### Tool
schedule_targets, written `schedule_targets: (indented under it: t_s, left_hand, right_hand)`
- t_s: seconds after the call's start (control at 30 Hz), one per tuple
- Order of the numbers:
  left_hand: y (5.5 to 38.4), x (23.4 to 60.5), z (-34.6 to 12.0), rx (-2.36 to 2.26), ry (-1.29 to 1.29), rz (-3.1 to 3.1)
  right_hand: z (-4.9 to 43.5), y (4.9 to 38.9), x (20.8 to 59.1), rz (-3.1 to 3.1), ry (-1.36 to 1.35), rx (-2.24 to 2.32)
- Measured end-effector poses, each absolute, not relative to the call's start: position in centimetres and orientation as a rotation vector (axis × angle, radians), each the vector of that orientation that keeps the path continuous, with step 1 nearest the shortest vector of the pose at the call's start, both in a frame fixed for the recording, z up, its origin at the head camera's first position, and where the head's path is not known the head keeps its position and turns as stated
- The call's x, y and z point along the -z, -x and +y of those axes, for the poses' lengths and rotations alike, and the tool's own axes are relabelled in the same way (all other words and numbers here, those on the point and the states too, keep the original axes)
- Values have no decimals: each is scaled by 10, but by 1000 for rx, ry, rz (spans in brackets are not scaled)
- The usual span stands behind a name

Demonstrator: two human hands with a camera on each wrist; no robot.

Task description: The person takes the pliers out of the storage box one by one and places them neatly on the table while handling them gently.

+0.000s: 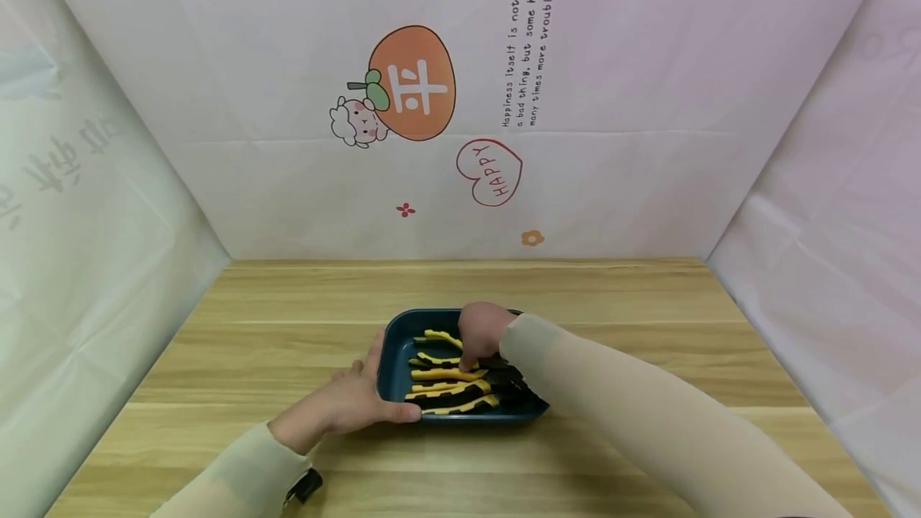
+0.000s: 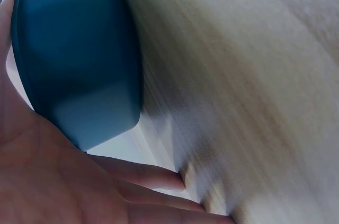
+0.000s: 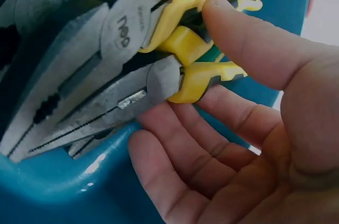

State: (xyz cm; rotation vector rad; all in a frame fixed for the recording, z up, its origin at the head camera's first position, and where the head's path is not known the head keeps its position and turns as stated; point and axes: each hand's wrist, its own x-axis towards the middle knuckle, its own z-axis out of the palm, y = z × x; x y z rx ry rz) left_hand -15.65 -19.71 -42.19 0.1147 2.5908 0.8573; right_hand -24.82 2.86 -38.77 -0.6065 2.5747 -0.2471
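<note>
A dark blue rectangular tray (image 1: 392, 370) holds several pliers (image 1: 446, 375) with yellow and black handles pointing left. My left hand (image 1: 350, 402) rests against the tray's left end, thumb along the near rim. In the left wrist view its other fingers (image 2: 153, 175) extend straight, tips at the tabletop. My right hand (image 1: 484, 332) reaches down into the tray from the far side. Seen from the right wrist, it grips pliers (image 3: 161, 82): the thumb lies over a yellow handle and the fingers curl underneath, their tips partly hidden. Other pliers (image 3: 126, 30) lie close above these.
The tray stands on a wood-grain table (image 1: 324, 302). Behind it rises a white printed backdrop (image 1: 612, 182), with white sheets (image 1: 108, 182) on both sides. A small black object (image 1: 305, 486) shows beside the left sleeve.
</note>
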Motion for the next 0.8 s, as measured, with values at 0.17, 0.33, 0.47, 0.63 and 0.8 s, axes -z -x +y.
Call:
schedule_targets:
  t_s: [0.17, 0.33, 0.47, 0.63, 0.8]
  left_hand:
    - [156, 421, -197, -846, -105, 2590]
    - [156, 419, -196, -835, -101, 2596]
    - [156, 418, -195, -827, -90, 2603]
    - [156, 418, -196, -829, -89, 2603]
    - [156, 419, -196, -835, -88, 2601]
  right_hand:
    - [21, 243, 388, 2614, 609, 209]
    - [15, 243, 390, 2640, 576, 195]
    - [12, 242, 389, 2647, 583, 202]
    - [12, 241, 385, 2637, 607, 219]
    - [13, 241, 385, 2602, 604, 294]
